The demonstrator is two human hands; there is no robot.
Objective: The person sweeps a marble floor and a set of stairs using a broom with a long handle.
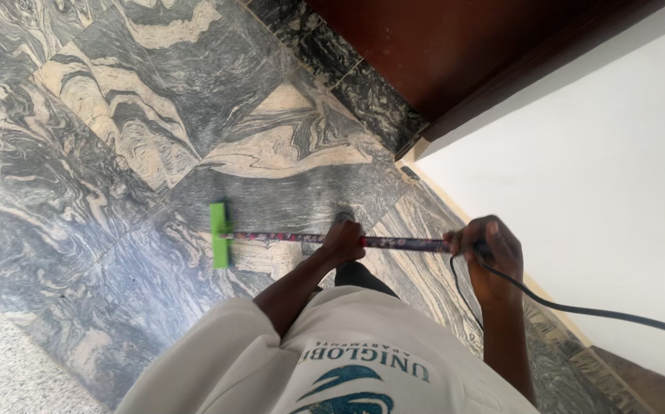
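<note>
I grip a long thin handle, dark with a red pattern, in both hands. It lies nearly level across the view. My left hand is closed around the middle of it. My right hand is closed on its near end, together with a black cable that trails off to the right edge. At the far end a flat green head rests on the grey and cream marbled floor tiles. My pale printed shirt fills the bottom of the view.
A white wall runs along the right, with a narrow skirting strip at its foot. A dark red-brown door stands at the top right. Speckled lighter flooring shows at the bottom left.
</note>
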